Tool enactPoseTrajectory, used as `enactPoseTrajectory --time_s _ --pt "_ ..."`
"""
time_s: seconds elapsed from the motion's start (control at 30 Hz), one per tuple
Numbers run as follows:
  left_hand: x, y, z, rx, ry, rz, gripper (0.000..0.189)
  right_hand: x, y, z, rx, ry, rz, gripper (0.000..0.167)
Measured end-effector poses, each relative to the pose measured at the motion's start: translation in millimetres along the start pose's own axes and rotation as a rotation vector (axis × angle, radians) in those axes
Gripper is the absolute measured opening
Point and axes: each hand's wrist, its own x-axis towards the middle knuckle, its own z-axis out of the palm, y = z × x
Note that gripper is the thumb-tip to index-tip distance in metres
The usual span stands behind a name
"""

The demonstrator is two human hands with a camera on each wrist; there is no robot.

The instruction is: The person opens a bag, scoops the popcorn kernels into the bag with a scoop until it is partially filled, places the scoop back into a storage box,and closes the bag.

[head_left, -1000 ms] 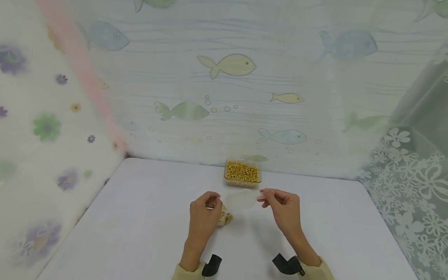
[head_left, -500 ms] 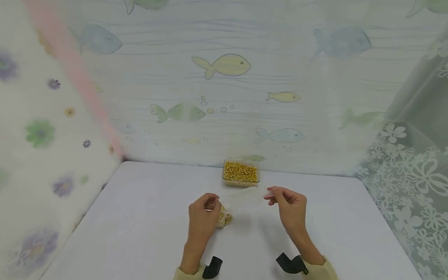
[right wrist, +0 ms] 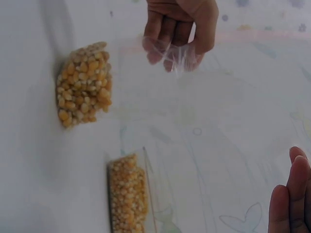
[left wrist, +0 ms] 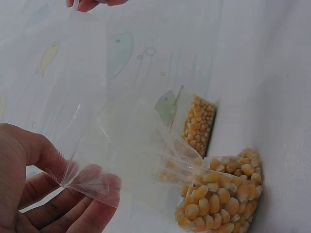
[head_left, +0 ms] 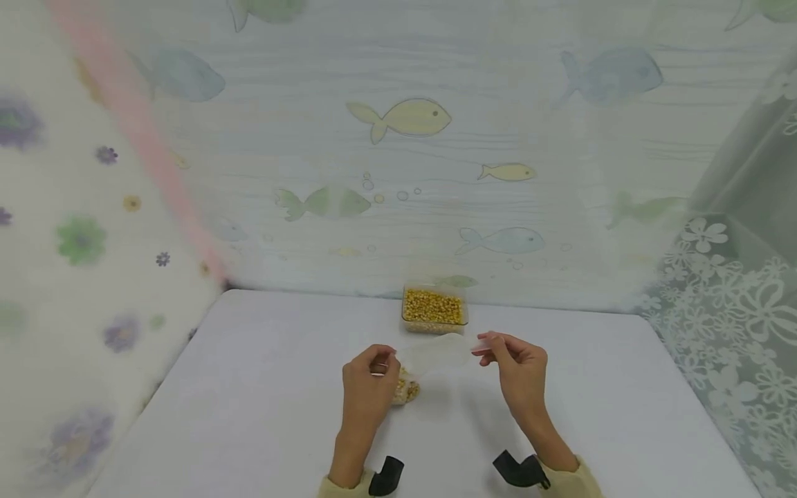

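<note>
A clear plastic bag (left wrist: 218, 199) holds yellow corn kernels in its bottom, which rests on the white table. Its upper part is thin, transparent film stretched between the two hands. My left hand (head_left: 369, 387) pinches one top corner of the bag between thumb and fingers. At the other end of the film, my right hand (head_left: 521, 366) pinches the edge with thumb and forefinger. From the head view the left hand partly hides the bag of kernels (head_left: 407, 391). In the right wrist view, only some right-hand fingers (right wrist: 294, 194) show at the edge.
Behind the bag, near the wall, stands a clear rectangular container (head_left: 434, 328) filled with corn kernels. The white table (head_left: 268, 387) meets a fish-patterned wall (head_left: 411, 207) at the back and a lace curtain (head_left: 735, 346) on the right.
My right hand has shifted a little to the right, drawing the film wider between the hands. The left hand keeps its pinch and the bag of kernels stays on the table.
</note>
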Motion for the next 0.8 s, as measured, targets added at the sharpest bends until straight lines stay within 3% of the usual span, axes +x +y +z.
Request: enactPoseTrajectory --time_s 0.17,0.37,0.8 --pt "-1.7 -0.6 -0.3 -0.001 0.013 0.023 0.015 5.0 -0.8 -1.7 0.021 0.022 -0.032 0.023" --pt "-0.1 -0.8 -4.1 -0.002 0.02 0.03 0.015 20.1 -1.1 -6.9 0.074 0.113 -0.082 0.024" --pt "-0.6 -0.9 -0.2 -0.02 0.013 0.043 0.013 59.2 46.1 4.4 -0.025 0.133 -0.055 0.023"
